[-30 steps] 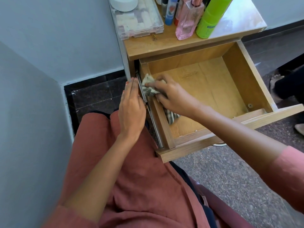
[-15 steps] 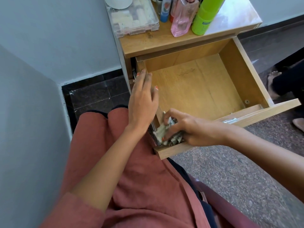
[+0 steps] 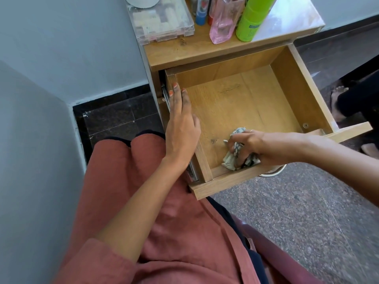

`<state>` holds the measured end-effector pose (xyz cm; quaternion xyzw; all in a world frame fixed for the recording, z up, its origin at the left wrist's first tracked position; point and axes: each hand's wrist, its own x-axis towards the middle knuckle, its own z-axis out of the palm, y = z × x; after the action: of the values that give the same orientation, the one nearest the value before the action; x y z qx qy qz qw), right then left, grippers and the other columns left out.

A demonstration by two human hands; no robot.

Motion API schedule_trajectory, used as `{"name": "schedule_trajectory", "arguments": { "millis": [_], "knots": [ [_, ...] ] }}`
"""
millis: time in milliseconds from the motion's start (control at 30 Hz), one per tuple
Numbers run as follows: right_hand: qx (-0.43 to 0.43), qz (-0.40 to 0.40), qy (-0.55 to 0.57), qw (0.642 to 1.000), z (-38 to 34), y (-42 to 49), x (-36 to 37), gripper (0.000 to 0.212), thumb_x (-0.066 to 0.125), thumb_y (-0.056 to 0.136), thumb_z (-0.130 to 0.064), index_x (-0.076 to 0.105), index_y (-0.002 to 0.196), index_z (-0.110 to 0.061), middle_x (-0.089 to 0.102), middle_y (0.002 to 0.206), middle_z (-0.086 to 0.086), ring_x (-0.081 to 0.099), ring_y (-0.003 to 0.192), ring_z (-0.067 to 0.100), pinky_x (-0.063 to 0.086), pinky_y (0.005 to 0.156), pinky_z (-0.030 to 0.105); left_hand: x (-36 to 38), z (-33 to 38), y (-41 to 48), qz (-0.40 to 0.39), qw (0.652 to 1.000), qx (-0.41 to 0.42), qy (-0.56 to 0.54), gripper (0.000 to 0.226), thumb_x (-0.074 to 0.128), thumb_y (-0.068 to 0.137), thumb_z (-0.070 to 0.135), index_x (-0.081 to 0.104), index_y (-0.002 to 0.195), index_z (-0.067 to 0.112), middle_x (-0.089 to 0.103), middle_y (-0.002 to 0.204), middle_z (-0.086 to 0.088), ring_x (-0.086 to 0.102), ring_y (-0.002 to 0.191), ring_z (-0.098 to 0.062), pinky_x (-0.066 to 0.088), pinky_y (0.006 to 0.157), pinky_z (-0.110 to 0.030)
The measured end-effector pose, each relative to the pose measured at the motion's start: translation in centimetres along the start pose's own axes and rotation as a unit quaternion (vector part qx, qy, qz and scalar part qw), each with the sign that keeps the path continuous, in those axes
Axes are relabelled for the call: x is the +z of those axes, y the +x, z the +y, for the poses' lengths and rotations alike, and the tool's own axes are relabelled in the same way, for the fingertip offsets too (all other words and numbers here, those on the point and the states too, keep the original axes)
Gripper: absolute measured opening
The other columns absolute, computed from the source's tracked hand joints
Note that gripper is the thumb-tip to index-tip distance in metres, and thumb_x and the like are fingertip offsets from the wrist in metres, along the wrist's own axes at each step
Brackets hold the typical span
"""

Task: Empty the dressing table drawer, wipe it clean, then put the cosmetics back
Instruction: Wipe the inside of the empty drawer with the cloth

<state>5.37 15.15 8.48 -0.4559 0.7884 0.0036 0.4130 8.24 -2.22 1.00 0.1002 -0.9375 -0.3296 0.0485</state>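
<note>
No text can be read. The green bottle (image 3: 253, 19) carries a small dark label with pale lettering, too blurred and small to make out.

The small wooden dressing table (image 3: 205, 51) stands against the pale wall on a dark speckled stone floor (image 3: 297, 212). On its top, from left to right, lie a clear plastic compartment box (image 3: 162, 21) with a white round lid (image 3: 142, 1) on it, a blue tube (image 3: 202, 13), a pink glass perfume bottle (image 3: 224, 23) and a bright green cylindrical bottle (image 3: 251, 21).
</note>
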Motion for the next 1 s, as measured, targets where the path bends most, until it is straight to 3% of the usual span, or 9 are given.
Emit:
{"name": "schedule_trajectory", "arguments": {
  "millis": [167,333,400,533,633,767,867,933,1000],
  "knots": [
    [-0.055,0.041,0.072,0.995,-1.6,2.0,0.9,0.045,0.046,0.083,0.007,0.067,0.111,-0.021,0.043,0.133,0.003,0.046,0.121,0.017,0.041,0.1,0.028,0.3,-0.1,0.0,0.011,1.0,0.001,-0.004,0.053,0.034,0.097,0.011,0.015,0.146,0.005,0.0,0.157,-0.006,0.0,0.144,-0.017,0.033,0.104,-0.022],
    [-0.053,0.024,0.096,0.994,-1.2,2.4,0.9,0.045,0.048,0.081,0.006,0.067,0.111,-0.022,0.043,0.13,0.003,0.047,0.119,0.018,0.036,0.093,0.017,0.3,-0.3,0.0,0.013,1.0,0.007,0.0,0.053,0.034,0.096,0.01,0.014,0.145,0.005,0.0,0.157,-0.007,0.0,0.144,-0.017,0.027,0.096,-0.012],
    [-0.039,0.01,0.105,0.994,-0.7,2.0,0.9,0.042,0.051,0.082,0.003,0.068,0.109,-0.024,0.045,0.128,0.003,0.045,0.119,0.017,0.037,0.098,0.023,0.3,-0.3,0.0,0.01,1.0,0.007,-0.001,0.054,0.034,0.096,0.009,0.014,0.146,0.005,-0.001,0.157,-0.007,0.0,0.144,-0.017,0.029,0.098,-0.014],
    [0.022,-0.031,0.13,0.991,2.1,0.8,0.7,0.041,0.051,0.081,0.007,0.071,0.099,-0.025,0.045,0.127,-0.001,0.046,0.117,0.017,0.039,0.099,0.021,0.2,-0.3,0.0,0.008,1.0,0.012,-0.003,0.054,0.034,0.096,0.009,0.014,0.145,0.005,-0.001,0.157,-0.008,0.0,0.144,-0.018,0.026,0.096,-0.012],
    [0.054,-0.038,0.138,0.988,5.2,-0.6,0.6,0.033,0.056,0.082,0.008,0.074,0.09,-0.019,0.046,0.114,-0.006,0.049,0.113,0.017,0.037,0.096,0.018,0.3,-0.3,-0.1,0.009,1.0,0.012,-0.007,0.053,0.034,0.096,0.008,0.014,0.145,0.005,-0.001,0.157,-0.007,0.0,0.144,-0.018,0.028,0.093,-0.01],
    [0.079,-0.053,0.142,0.985,7.1,-0.9,0.4,0.056,0.048,0.079,0.017,0.072,0.086,-0.033,0.043,0.104,-0.019,0.049,0.11,0.014,0.037,0.095,0.018,0.3,-0.3,-0.2,0.012,1.0,0.014,-0.008,0.053,0.033,0.096,0.008,0.014,0.145,0.005,0.0,0.157,-0.007,0.0,0.144,-0.017,0.031,0.091,-0.011],
    [0.091,-0.051,0.161,0.981,7.5,-1.0,0.1,0.067,0.045,0.076,0.022,0.068,0.079,-0.041,0.046,0.11,-0.014,0.048,0.113,0.014,0.041,0.1,0.026,0.2,-0.4,-0.1,0.012,1.0,0.015,-0.01,0.053,0.033,0.096,0.008,0.014,0.145,0.005,-0.001,0.157,-0.007,0.0,0.144,-0.017,0.034,0.092,-0.012],
    [0.12,-0.039,0.167,0.978,8.5,-2.0,-0.1,0.06,0.05,0.076,0.02,0.068,0.077,-0.038,0.048,0.109,-0.014,0.05,0.11,0.015,0.045,0.097,0.029,0.2,-0.4,0.0,0.012,1.0,0.013,-0.009,0.054,0.034,0.096,0.008,0.014,0.146,0.005,-0.001,0.157,-0.006,0.0,0.144,-0.016,0.031,0.092,-0.011],
    [0.162,-0.018,0.16,0.974,9.9,-3.4,-0.1,0.041,0.059,0.077,0.012,0.07,0.083,-0.027,0.051,0.103,-0.013,0.054,0.107,0.02,0.046,0.094,0.03,0.2,-0.4,0.0,0.014,1.0,0.014,-0.008,0.054,0.034,0.096,0.008,0.014,0.146,0.006,0.0,0.157,-0.006,0.0,0.144,-0.016,0.028,0.092,-0.01]
  ]
}}
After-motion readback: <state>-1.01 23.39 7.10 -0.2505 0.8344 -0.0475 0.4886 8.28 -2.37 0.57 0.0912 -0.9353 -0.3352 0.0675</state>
